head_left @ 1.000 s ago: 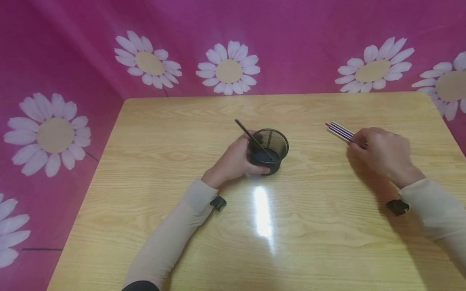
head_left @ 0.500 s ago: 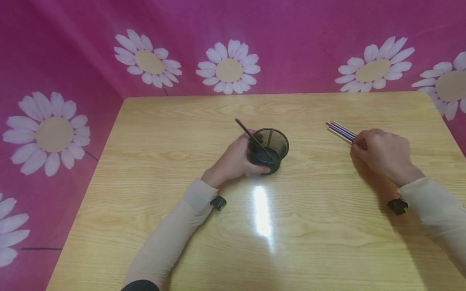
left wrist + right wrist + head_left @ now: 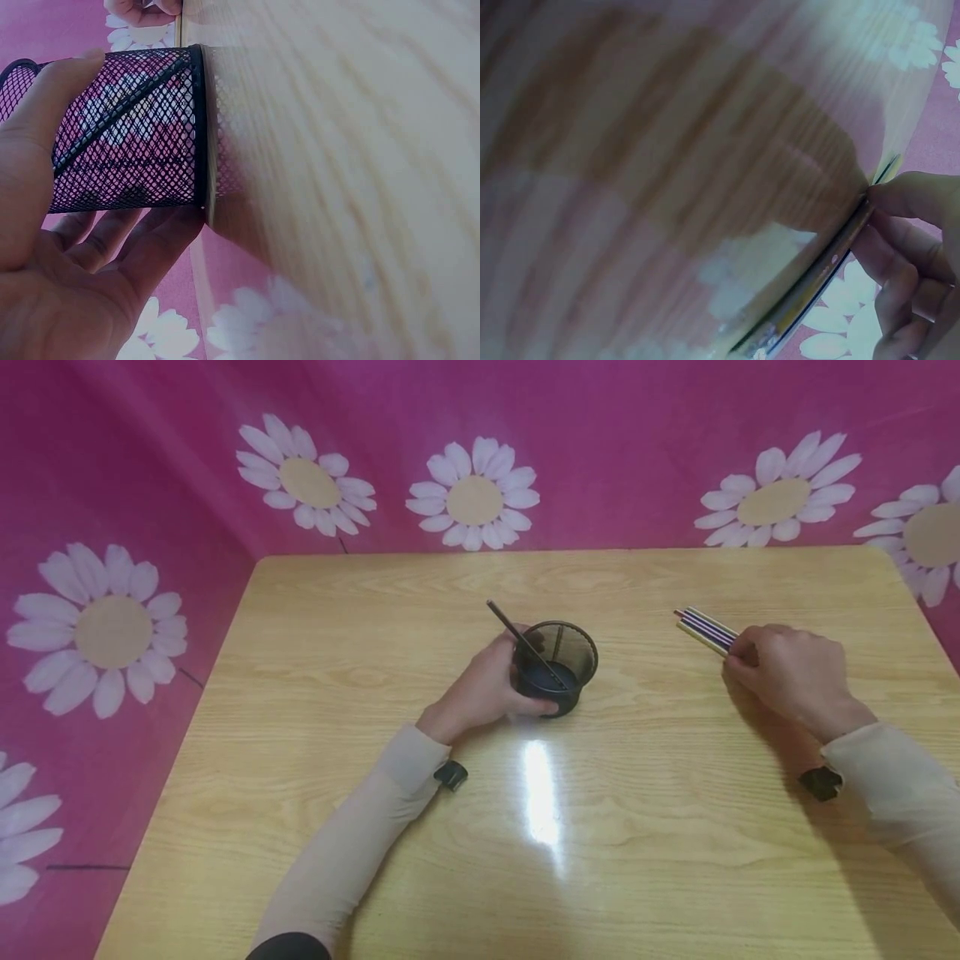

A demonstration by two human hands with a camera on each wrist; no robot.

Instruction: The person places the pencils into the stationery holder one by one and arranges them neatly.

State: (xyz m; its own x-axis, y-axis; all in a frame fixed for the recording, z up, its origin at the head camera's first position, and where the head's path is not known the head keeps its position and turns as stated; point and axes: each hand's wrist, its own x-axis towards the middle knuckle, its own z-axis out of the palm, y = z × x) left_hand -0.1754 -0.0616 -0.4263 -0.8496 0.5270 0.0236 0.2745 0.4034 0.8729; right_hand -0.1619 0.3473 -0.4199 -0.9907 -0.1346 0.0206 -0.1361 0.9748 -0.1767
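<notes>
Right fingers [image 3: 746, 645] shifted; pencil [image 3: 525, 642] in cup [image 3: 579, 662]

Head view: the right grip [image 3: 798, 677] covers the near ends of the striped sticks [image 3: 707, 632]; exact count undetermined. The mesh cup [image 3: 575, 665] hides part of the left grip [image 3: 483, 685]. The bottom border cuts off the near edge of the worktop [image 3: 637, 818] and a dark round object [image 3: 290, 947], unidentified. Left wrist view: mesh cup's rim truncated at left border. Right wrist view: worktop and lower stick ends blurred.
</notes>
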